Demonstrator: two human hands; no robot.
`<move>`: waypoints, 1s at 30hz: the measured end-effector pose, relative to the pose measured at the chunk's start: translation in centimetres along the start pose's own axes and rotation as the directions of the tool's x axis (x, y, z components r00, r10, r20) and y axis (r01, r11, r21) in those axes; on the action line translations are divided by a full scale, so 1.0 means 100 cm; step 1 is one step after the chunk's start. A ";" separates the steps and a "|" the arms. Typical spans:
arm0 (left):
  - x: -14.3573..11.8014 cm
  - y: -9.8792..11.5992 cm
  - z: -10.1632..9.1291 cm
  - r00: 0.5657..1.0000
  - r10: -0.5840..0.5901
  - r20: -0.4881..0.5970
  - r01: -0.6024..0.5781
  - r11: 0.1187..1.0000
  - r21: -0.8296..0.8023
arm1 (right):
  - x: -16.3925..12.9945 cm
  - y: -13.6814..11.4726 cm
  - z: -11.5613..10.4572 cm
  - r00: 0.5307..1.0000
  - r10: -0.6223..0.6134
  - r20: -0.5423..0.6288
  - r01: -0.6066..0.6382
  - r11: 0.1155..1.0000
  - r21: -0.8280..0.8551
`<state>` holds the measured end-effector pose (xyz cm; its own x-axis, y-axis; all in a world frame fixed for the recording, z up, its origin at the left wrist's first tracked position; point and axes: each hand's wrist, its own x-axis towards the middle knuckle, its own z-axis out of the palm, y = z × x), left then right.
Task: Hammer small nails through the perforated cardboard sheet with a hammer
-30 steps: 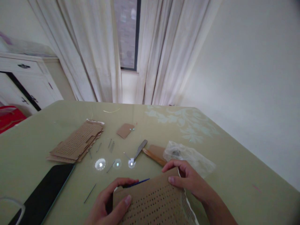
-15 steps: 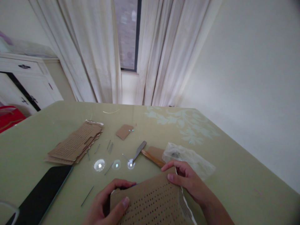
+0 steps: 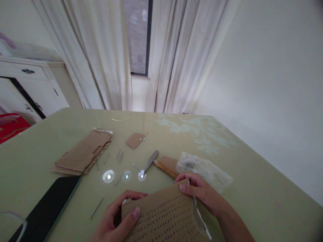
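Observation:
Both my hands hold a brown cardboard sheet (image 3: pixel 161 215) punched with rows of small holes, its right edge torn and whitish, with layers showing. My left hand (image 3: pixel 123 215) grips the left side, thumb on the front and fingers behind. At the upper right corner my right hand (image 3: pixel 196 188) pinches the board between thumb and fingers. Just beyond it lies a hammer with a metal head (image 3: pixel 151 159) and a wooden handle (image 3: pixel 165 168). The lower part of the cardboard runs out of the frame.
Stacked perforated cardboard (image 3: pixel 84 151) lies at the left, near a black tablet-like slab (image 3: pixel 47 205). Several nails (image 3: pixel 97 207) are scattered mid-table. A small cardboard piece (image 3: pixel 135 140) lies farther back. A clear plastic bag (image 3: pixel 204 169) rests beyond my right hand.
The view has shifted slightly, so the table items appear a little farther right. Both hands keep their hold on the cardboard, which has barely moved.

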<state>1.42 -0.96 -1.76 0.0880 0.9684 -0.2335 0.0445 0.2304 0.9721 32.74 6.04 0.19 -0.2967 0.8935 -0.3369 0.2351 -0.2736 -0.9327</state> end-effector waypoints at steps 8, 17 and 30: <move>0.002 -0.006 0.009 0.987 -0.072 0.141 0.105 0.965 -0.240 | 0.019 0.005 0.009 0.967 -0.162 -0.195 0.183 0.979 0.095; 0.001 -0.003 0.005 0.992 -0.054 0.115 0.077 0.976 -0.202 | 0.043 0.039 0.015 0.845 -0.436 -0.311 0.279 0.854 -0.439; 0.012 0.013 -0.099 0.929 0.194 -0.315 -0.006 0.860 0.511 | 0.060 0.066 0.004 0.771 -0.605 -0.197 0.309 0.627 -0.715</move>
<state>-8.26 1.43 -0.52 -0.2235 0.9745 -0.0213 0.5458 0.1432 0.8256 32.12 9.48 -8.08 -0.1884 0.9251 0.3297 0.7173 0.3589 -0.5972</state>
